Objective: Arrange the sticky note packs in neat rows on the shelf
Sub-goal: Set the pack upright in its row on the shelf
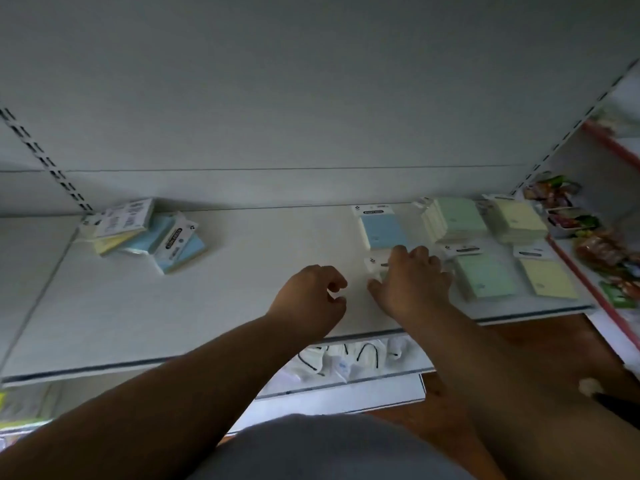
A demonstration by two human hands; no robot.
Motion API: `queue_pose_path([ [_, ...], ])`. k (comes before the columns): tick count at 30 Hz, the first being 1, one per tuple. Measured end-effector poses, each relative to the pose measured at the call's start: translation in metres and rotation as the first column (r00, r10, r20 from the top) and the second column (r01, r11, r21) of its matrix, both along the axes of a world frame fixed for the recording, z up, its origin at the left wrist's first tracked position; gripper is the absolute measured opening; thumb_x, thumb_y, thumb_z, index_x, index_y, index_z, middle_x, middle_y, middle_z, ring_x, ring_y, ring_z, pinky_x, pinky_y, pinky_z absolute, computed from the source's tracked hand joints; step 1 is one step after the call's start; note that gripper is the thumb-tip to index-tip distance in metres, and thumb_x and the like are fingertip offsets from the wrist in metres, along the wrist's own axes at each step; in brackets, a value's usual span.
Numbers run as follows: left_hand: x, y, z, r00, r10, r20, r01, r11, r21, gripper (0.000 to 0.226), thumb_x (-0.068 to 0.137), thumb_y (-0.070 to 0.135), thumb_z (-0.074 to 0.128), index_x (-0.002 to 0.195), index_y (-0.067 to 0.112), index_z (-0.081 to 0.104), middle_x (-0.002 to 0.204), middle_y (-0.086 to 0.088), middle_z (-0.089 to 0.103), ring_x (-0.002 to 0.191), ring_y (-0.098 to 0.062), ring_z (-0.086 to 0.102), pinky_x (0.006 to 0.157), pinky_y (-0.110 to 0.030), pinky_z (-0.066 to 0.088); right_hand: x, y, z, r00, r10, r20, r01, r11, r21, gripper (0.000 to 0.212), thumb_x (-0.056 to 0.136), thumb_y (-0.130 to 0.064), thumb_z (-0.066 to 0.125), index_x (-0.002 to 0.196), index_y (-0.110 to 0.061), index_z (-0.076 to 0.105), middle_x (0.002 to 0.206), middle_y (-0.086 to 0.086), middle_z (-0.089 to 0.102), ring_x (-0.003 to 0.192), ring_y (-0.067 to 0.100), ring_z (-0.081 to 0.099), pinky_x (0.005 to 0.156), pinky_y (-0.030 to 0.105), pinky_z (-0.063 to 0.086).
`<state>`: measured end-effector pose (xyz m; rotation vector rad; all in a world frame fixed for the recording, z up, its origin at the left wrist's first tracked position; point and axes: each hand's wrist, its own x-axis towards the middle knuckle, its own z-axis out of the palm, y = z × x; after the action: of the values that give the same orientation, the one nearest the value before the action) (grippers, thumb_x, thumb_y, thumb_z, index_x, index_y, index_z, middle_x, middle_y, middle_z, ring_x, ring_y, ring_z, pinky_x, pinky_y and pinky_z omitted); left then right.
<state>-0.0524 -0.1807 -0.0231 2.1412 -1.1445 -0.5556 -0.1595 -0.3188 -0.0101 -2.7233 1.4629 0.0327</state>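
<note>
We are pressing our right hand [414,282], fingers spread, on a pack [375,266] (mostly hidden) near the shelf's [173,323] front edge; our left hand [311,296] is curling loosely, empty, with a loose pile [145,233] lying at the back-left corner.

Dim white back panel [311,98], slotted uprights [52,168], seemingly wooden floor [540,344]

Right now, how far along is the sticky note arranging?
Done: on the shelf right side, a blue pack, green packs and yellow packs lie in rows. In hand: the right hand covers a pack in the front row; the left hand is empty. Left: the jumbled pile at back left.
</note>
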Motion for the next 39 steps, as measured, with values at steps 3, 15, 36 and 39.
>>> queue_pose_path([
  [3,-0.014,-0.016,-0.002,0.994,-0.101,-0.039,0.101,0.995,0.003,0.029,0.079,0.023,0.065,0.108,0.025,0.065,0.106,0.008,0.064,0.088,-0.007,0.059,0.078,-0.017,0.042,-0.008,-0.007,0.002,0.998,-0.057,0.039,0.056,0.998,0.016,0.055,0.076,-0.050,0.061,0.116,-0.015,0.044,0.117,0.016,0.047,0.108,0.037,0.048,0.085,0.043,0.040],
  [15,-0.068,-0.066,-0.007,0.972,0.235,-0.023,-0.234,0.971,0.049,0.042,0.078,0.036,0.066,0.119,0.024,0.062,0.100,0.010,0.067,0.092,-0.012,0.061,0.072,-0.019,0.037,-0.044,-0.045,0.013,0.943,-0.132,0.306,0.030,0.948,0.317,0.047,0.080,-0.032,0.066,0.120,-0.017,0.047,0.117,0.012,0.053,0.107,0.033,0.055,0.088,0.041,0.050],
  [36,-0.119,-0.121,0.020,0.980,0.177,-0.095,-0.189,0.974,-0.129,0.043,0.079,0.032,0.071,0.119,0.030,0.057,0.075,0.019,0.059,0.071,0.003,0.056,0.061,-0.007,0.034,-0.113,-0.115,0.033,0.795,-0.093,0.599,-0.034,0.980,0.197,0.026,0.086,-0.028,0.067,0.109,-0.019,0.061,0.103,-0.002,0.065,0.090,0.015,0.061,0.075,0.022,0.040],
  [39,-0.130,-0.146,0.021,0.989,0.146,-0.035,-0.148,0.987,-0.056,0.045,0.080,0.033,0.070,0.121,0.023,0.055,0.075,0.018,0.059,0.085,-0.011,0.061,0.072,-0.021,0.042,-0.120,-0.138,0.031,0.859,-0.088,0.504,-0.021,0.978,0.206,0.027,0.086,-0.029,0.067,0.109,-0.017,0.061,0.107,0.001,0.067,0.098,0.018,0.062,0.079,0.024,0.043],
])
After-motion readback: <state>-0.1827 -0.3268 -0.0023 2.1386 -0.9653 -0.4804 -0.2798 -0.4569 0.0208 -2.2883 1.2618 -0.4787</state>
